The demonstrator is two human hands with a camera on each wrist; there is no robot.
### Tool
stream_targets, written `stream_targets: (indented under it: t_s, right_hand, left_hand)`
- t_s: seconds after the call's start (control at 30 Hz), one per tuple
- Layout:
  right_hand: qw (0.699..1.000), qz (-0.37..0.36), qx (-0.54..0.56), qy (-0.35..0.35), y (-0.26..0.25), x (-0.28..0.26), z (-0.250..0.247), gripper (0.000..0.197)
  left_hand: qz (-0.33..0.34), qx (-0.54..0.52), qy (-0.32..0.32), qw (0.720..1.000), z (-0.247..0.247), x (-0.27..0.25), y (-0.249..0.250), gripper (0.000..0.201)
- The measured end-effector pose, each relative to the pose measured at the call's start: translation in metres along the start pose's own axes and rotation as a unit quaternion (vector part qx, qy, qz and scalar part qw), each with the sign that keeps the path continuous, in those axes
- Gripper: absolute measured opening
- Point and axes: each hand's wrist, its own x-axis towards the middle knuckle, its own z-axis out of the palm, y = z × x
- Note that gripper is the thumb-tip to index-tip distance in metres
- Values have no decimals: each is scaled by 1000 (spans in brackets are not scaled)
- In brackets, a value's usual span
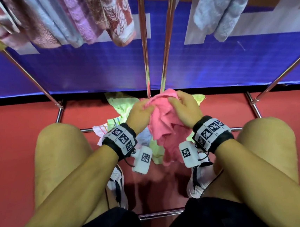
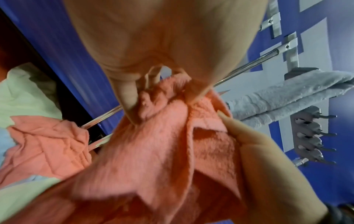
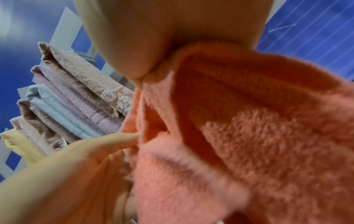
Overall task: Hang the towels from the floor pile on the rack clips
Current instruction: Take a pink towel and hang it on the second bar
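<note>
We crouch at the rack (image 1: 145,58), and the pink towel (image 1: 164,123) is bunched just in front of its centre poles, lifted above the floor pile (image 1: 119,105). Our left hand (image 1: 140,112) and right hand (image 1: 187,108) both grip its top edge. We judge this the sorting-out step: next we must find a corner, then raise it to a free clip (image 2: 308,136).
</note>
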Motion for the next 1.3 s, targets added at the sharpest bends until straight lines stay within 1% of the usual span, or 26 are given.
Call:
stream_targets:
  t_s: [0.07,0.13,0.23,0.3,0.37,0.4,0.5,0.57,0.63,0.73,0.8,0.83,0.87,0.93,0.97,1.03,1.17,1.2,1.23,1.3]
  right_hand:
    - [1000,-12,-14,10,3,2,-2,13]
    - [999,-35,-41,1,7,2,1,12]
    - [992,-85,-94,-2,12,3,8,10]
    - [994,-57,-92,-10,13,5,11,13]
    - [995,-33,-85,-26,14,6,12,14]
    - [994,-36,-97,-37,16,6,13,14]
    - [983,-48,-157,-87,17,4,14,19]
    - [982,-42,-159,-99,17,4,13,26]
    - [979,-32,-169,-113,16,5,11,30]
    - [962,10,-226,-152,24,5,7,28]
    - [954,53,-248,-161,32,6,5,32]
    - [953,71,-248,-158,34,6,3,33]
    - [955,82,-243,-151,36,7,2,33]
    - [963,85,-223,-127,36,7,-2,34]
    - [968,82,-205,-115,35,8,-5,35]
    - [977,83,-168,-99,34,9,-10,36]
    - [989,93,-81,-85,35,12,-15,40]
    - [990,90,-64,-82,35,13,-14,38]
    - [992,84,-47,-78,34,14,-13,31]
    - [995,76,-13,-61,26,16,-9,10]
  left_hand:
    - [-20,-37,43,998,-8,8,2,27]
    - [-31,-66,65,995,-14,13,4,26]
    - [7,-43,108,993,-20,18,6,23]
    - [13,-51,129,990,-23,22,5,24]
    - [9,-48,156,986,-29,24,4,32]
    - [4,-47,177,983,-31,25,4,34]
    - [-10,-69,236,969,-39,28,2,20]
    - [-14,-57,261,963,-46,29,-1,23]
    - [-2,-40,272,961,-51,31,-5,27]
    - [5,-32,295,955,-59,31,-11,25]
    - [2,-26,310,950,-67,32,-14,31]
    - [0,-27,314,949,-71,32,-15,32]
    - [-4,-29,320,947,-76,33,-18,28]
    - [-31,-48,326,944,-83,35,-24,19]
    - [-45,-60,324,943,-87,36,-26,20]
    - [-65,-60,311,946,-92,37,-32,26]
    - [-95,-52,283,953,-95,37,-41,19]
    - [-103,-55,272,955,-93,35,-40,22]
    - [-112,-56,252,960,-90,33,-36,26]
    - [-114,-63,217,967,-81,28,-30,28]
